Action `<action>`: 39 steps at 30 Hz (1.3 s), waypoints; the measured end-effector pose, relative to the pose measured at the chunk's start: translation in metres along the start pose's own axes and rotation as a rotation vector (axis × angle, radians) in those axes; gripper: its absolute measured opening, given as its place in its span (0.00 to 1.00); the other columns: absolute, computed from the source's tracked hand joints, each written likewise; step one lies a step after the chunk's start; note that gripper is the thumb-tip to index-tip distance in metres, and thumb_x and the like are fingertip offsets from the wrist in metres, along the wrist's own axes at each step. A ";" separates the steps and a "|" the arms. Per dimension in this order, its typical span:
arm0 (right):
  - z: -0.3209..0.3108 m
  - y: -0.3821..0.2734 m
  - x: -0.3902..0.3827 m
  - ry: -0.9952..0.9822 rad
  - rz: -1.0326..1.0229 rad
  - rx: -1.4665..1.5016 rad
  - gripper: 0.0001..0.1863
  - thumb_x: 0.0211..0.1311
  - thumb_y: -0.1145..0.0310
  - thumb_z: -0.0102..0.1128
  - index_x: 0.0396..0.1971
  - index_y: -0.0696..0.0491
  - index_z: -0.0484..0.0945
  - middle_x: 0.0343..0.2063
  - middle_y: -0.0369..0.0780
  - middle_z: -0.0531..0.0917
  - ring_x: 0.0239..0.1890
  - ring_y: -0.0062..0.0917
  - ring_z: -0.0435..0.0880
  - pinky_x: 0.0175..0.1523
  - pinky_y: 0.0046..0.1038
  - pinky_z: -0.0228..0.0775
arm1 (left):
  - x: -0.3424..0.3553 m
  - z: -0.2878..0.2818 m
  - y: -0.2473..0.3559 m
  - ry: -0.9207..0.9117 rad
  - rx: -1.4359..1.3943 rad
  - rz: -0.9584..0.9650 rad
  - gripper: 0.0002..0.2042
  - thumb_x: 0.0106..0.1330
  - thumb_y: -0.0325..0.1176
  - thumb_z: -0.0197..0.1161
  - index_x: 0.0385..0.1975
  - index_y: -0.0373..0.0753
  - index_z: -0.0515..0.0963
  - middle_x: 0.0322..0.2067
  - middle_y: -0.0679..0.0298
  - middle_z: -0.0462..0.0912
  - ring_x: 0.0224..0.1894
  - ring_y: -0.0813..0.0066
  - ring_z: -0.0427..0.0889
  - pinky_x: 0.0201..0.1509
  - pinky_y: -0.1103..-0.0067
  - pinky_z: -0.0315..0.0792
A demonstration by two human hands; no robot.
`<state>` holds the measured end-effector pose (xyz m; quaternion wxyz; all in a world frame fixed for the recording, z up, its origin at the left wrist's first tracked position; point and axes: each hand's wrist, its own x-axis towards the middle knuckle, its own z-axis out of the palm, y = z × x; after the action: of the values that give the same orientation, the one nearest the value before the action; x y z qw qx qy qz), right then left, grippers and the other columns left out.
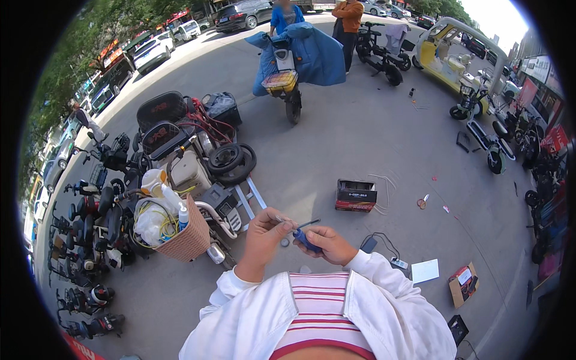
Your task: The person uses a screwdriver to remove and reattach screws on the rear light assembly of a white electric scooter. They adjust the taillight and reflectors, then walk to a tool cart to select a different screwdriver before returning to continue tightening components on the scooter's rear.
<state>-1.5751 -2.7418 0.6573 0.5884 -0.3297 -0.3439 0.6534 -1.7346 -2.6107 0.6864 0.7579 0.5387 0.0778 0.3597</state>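
Both my hands are together in front of my chest. My right hand [327,241] is closed round the blue handle of what looks like a screwdriver [307,241]. A short dark rod [309,223] sticks out beside the top of the handle; whether it is fixed to it I cannot tell. The fingers of my left hand [266,235] are pinched at the handle's tip, on a thin, greyish piece too small to name. Left of my hands stands a scooter with a brown woven basket [183,237] holding a white spray bottle, a clear bag and yellow cord.
On the pavement ahead is an open black-and-red box [356,196]; right of it lie orange-handled scissors [423,202]. A charger [369,244], white sheet [425,271] and cardboard box [464,285] lie nearer. A scooter with a blue cover [324,57] stands ahead near two people.
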 end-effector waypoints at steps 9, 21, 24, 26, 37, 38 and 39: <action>-0.137 -0.091 0.186 0.182 -0.209 -0.014 0.14 0.72 0.57 0.57 0.38 0.54 0.75 0.25 0.32 0.74 0.23 0.11 0.67 0.27 0.15 0.56 | 0.255 -0.066 -0.023 -0.109 0.029 -0.053 0.04 0.64 0.24 0.67 0.33 0.38 0.78 0.34 0.61 0.85 0.40 0.74 0.84 0.48 0.76 0.77; -0.300 -0.206 0.539 -0.225 -0.012 0.005 0.20 0.66 0.50 0.64 0.39 0.53 0.75 0.25 0.30 0.73 0.22 0.11 0.66 0.24 0.16 0.54 | 0.535 -0.225 -0.028 0.294 0.277 0.077 0.05 0.62 0.23 0.69 0.34 0.35 0.79 0.34 0.59 0.87 0.38 0.75 0.85 0.45 0.80 0.77; -0.323 -0.229 0.617 -0.333 0.147 0.058 0.18 0.70 0.51 0.60 0.37 0.54 0.78 0.25 0.31 0.74 0.21 0.11 0.65 0.24 0.16 0.55 | 0.581 -0.267 -0.027 0.396 0.302 0.069 0.05 0.63 0.23 0.69 0.35 0.35 0.79 0.35 0.57 0.87 0.38 0.75 0.85 0.44 0.79 0.77; -0.344 -0.233 0.673 -0.404 0.239 0.130 0.18 0.72 0.52 0.57 0.38 0.54 0.77 0.24 0.30 0.75 0.20 0.10 0.65 0.25 0.16 0.56 | 0.614 -0.298 -0.030 0.420 0.334 0.060 0.05 0.63 0.23 0.69 0.35 0.34 0.79 0.35 0.57 0.87 0.38 0.74 0.85 0.44 0.80 0.77; -0.460 -0.315 0.992 -0.315 0.196 0.005 0.23 0.69 0.46 0.59 0.39 0.54 0.79 0.23 0.31 0.74 0.19 0.12 0.64 0.24 0.17 0.55 | 0.920 -0.502 -0.038 0.373 0.243 0.056 0.06 0.63 0.28 0.70 0.33 0.34 0.79 0.33 0.58 0.86 0.37 0.73 0.84 0.45 0.78 0.76; -0.472 -0.326 1.018 -0.315 0.215 0.045 0.23 0.69 0.46 0.58 0.39 0.54 0.79 0.23 0.31 0.74 0.19 0.12 0.64 0.24 0.16 0.55 | 0.950 -0.517 -0.035 0.325 0.221 0.038 0.06 0.63 0.28 0.70 0.33 0.34 0.79 0.33 0.58 0.86 0.37 0.73 0.85 0.45 0.78 0.77; -0.482 -0.335 1.041 -0.291 0.207 0.098 0.22 0.68 0.48 0.61 0.39 0.55 0.78 0.24 0.31 0.74 0.19 0.13 0.64 0.23 0.16 0.55 | 0.979 -0.532 -0.035 0.278 0.188 0.009 0.06 0.63 0.27 0.70 0.33 0.34 0.79 0.33 0.58 0.86 0.38 0.73 0.85 0.45 0.77 0.77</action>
<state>-1.0843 -1.6517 0.6476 0.4773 -0.2362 -0.3573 0.7673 -1.2736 -1.5959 0.7029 0.6843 0.5528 0.2128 0.4254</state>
